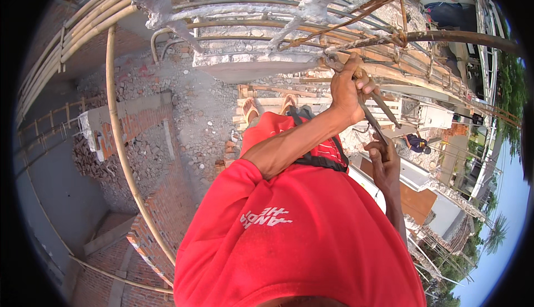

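My left hand reaches across and is closed at the upper end of a dark metal tool with two long handles; its exact kind cannot be made out. Lower and to the right, my right hand grips the end of one handle, thumb along it. The other handle sticks out free, apart from the first. The tool's head lies beside a rusty steel bar and a concrete-crusted piece of rebar framework. Fingers hide part of the head, so whether it bites on the bar cannot be told.
My sandalled feet stand on wooden planks high up. Below left lie rubble and broken brick walls. A bamboo pole rises at left. Another person is far below at right.
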Demonstrator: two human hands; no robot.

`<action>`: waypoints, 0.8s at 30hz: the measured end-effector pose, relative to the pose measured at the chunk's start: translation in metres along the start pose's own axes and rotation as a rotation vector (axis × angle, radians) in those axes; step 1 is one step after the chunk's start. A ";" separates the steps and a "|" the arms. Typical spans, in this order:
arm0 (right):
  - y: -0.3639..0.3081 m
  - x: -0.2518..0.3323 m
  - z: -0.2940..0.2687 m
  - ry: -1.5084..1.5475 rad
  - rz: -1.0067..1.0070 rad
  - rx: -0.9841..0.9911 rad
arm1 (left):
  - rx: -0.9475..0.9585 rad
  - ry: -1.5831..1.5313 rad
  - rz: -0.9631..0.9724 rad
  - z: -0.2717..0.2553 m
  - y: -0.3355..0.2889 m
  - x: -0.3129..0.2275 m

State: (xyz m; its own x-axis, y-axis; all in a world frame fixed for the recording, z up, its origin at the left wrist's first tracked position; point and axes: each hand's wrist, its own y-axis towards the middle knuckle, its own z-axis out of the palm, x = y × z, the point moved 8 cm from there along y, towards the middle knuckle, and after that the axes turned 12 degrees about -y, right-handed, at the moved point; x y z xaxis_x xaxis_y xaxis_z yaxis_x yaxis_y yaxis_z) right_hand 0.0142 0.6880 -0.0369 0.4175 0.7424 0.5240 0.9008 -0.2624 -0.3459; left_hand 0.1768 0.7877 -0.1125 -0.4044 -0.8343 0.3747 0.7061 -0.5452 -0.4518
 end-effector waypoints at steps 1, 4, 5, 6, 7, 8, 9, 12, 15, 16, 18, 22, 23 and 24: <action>-0.003 -0.008 0.008 0.031 0.071 0.025 | 0.030 -0.004 -0.014 0.001 -0.001 -0.001; -0.006 -0.014 0.012 0.130 0.036 0.072 | 0.146 -0.043 -0.093 0.003 -0.002 -0.001; 0.001 -0.014 0.007 0.129 0.010 0.066 | 0.229 -0.073 -0.140 0.007 0.000 -0.001; 0.003 -0.013 -0.004 0.123 0.000 0.081 | 0.338 -0.123 -0.180 0.012 0.001 -0.001; 0.003 -0.029 -0.013 0.167 0.249 0.183 | 0.418 -0.179 -0.261 0.013 0.001 0.002; 0.007 -0.017 -0.014 0.477 0.205 0.287 | 0.502 -0.257 -0.338 0.013 0.001 0.004; 0.014 -0.006 -0.019 0.765 0.221 0.395 | 0.623 -0.304 -0.404 0.016 0.000 0.004; 0.035 0.024 -0.005 0.886 0.178 0.620 | 0.860 -0.271 -0.476 0.012 0.004 0.002; 0.050 0.041 0.037 0.657 0.108 0.707 | 0.950 -0.276 -0.500 0.010 0.005 -0.002; 0.052 0.045 0.052 0.675 0.141 0.776 | 0.983 -0.299 -0.519 0.013 0.000 -0.001; 0.051 0.049 0.059 0.589 0.222 0.795 | 0.810 -0.170 -0.393 0.011 0.006 -0.003; 0.044 0.067 0.022 0.453 0.371 0.646 | 0.239 -0.025 -0.128 -0.003 0.003 -0.006; 0.040 0.077 0.014 0.520 0.418 0.659 | 0.200 -0.069 -0.125 0.001 0.000 -0.006; 0.035 0.087 0.010 0.592 0.471 0.670 | 0.224 -0.125 -0.116 0.008 -0.004 -0.007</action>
State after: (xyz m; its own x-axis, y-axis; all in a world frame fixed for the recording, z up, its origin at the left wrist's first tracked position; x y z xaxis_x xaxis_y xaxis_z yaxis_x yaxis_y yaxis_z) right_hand 0.0803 0.7496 -0.0117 0.8693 0.1798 0.4604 0.4525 0.0855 -0.8877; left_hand 0.1814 0.7964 -0.1069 -0.4253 -0.7432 0.5166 0.7756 -0.5934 -0.2151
